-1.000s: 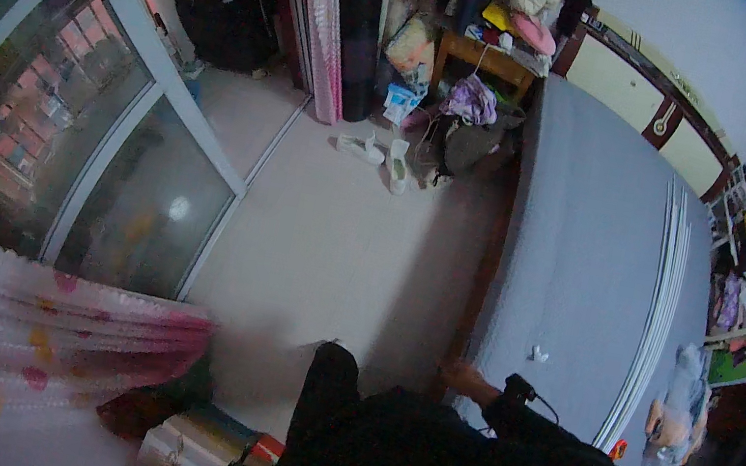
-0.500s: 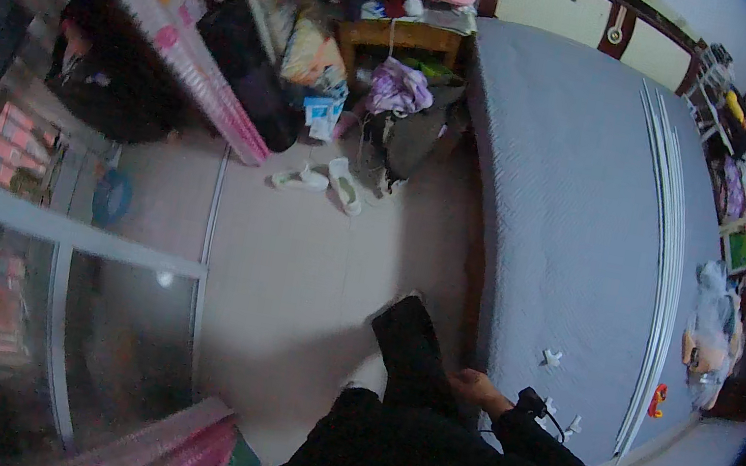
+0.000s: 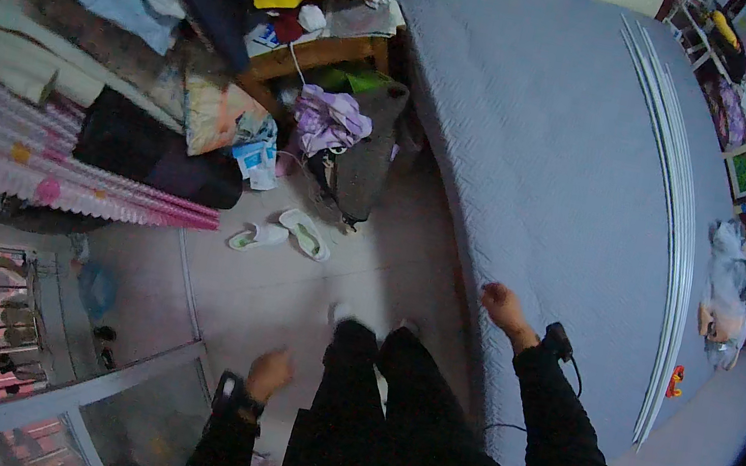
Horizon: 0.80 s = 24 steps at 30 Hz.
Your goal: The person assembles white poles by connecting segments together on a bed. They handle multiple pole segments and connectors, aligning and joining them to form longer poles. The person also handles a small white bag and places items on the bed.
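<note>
My right hand hangs over the near left edge of the bed, its fingers curled in with nothing showing in them. A small black device with a cable is worn at that wrist. Lower left, my left hand hovers above the pale tiled floor, blurred by motion, so its fingers cannot be made out. Another dark device sits at the left wrist. A bundle of long thin white poles lies lengthwise along the right side of the grey bedspread.
White shoes lie on the floor ahead, before a dark bag topped with purple cloth. Clothes and a pink curtain fill the left. A glass sliding door stands lower left. An orange-red item lies by the poles.
My view has turned and moved forward, with both feet now side by side. My left hand has come into view, and my right hand has risen over the bed's edge.
</note>
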Tool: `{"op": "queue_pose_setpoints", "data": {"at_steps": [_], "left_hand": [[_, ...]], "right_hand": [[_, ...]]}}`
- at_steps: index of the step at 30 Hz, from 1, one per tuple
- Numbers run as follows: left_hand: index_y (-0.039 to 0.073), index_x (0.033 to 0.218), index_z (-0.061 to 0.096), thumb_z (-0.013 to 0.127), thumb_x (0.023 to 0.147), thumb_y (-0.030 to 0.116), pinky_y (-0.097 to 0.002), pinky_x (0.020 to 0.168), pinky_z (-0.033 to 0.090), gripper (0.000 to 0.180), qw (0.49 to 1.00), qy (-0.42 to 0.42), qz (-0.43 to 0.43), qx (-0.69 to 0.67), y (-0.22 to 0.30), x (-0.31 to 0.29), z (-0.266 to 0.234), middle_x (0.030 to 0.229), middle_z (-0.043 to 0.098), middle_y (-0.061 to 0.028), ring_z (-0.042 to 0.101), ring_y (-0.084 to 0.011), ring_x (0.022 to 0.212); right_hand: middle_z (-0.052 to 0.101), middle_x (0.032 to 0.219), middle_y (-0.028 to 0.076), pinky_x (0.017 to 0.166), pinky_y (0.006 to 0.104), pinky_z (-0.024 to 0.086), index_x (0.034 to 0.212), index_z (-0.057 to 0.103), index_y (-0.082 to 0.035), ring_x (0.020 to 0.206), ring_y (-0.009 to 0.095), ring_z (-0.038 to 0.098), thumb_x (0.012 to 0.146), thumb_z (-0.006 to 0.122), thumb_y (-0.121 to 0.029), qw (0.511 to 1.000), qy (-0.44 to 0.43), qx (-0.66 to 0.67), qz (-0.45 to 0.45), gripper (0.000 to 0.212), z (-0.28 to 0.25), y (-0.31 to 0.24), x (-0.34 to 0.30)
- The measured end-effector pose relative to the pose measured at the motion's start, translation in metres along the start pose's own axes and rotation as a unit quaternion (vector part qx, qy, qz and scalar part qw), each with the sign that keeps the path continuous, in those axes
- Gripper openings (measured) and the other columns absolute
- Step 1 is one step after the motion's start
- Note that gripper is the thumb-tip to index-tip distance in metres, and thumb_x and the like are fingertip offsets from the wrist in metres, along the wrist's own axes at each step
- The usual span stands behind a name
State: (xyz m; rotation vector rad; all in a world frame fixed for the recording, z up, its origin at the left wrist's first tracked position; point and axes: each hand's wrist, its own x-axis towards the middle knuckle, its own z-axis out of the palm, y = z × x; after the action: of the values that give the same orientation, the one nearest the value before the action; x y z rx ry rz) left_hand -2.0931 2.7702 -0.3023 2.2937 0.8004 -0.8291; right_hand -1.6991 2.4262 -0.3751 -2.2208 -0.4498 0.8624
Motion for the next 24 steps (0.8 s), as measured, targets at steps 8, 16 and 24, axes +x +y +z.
{"op": "queue_pose_setpoints", "data": {"at_steps": [8, 16, 24], "left_hand": [[0.006, 0.111, 0.058, 0.047, 0.094, 0.024, -0.0400, 0.072, 0.047, 0.027, 0.977, -0.011, 0.118, -0.174, 0.103, 0.294, -0.079, 0.094, 0.064, -0.0157, 0.062, -0.0322, 0.084], [0.007, 0.104, 0.059, 0.054, 0.089, 0.019, -0.0419, 0.073, 0.049, 0.020, 0.984, -0.049, 0.117, -0.128, 0.063, 0.510, 0.054, 0.094, 0.065, -0.0158, 0.062, -0.0349, 0.087], [0.002, 0.127, 0.043, 0.056, 0.086, 0.013, -0.0432, 0.081, 0.047, 0.045, 0.975, -0.161, -0.002, -0.151, 0.034, 0.655, 0.188, 0.109, 0.058, -0.0202, 0.057, -0.0356, 0.099]], "right_hand": [[0.050, 0.127, 0.021, 0.094, 0.0434, 0.042, 0.131, 0.042, -0.004, 0.115, 0.036, 0.050, 0.078, 0.072, -0.022, 0.979, 0.182, -0.077, 0.047, 0.064, -0.035, 0.009, 0.164], [0.031, 0.147, 0.014, 0.112, 0.0503, 0.010, 0.142, 0.033, -0.008, 0.136, 0.034, 0.027, 0.092, 0.046, -0.035, 0.886, 0.295, -0.359, 0.013, 0.058, 0.006, 0.076, 0.266], [0.036, 0.144, 0.018, 0.112, 0.0488, 0.008, 0.137, 0.041, -0.003, 0.136, 0.033, 0.029, 0.094, 0.039, -0.028, 0.899, 0.350, -0.247, -0.088, 0.050, 0.016, 0.111, 0.267]]}}
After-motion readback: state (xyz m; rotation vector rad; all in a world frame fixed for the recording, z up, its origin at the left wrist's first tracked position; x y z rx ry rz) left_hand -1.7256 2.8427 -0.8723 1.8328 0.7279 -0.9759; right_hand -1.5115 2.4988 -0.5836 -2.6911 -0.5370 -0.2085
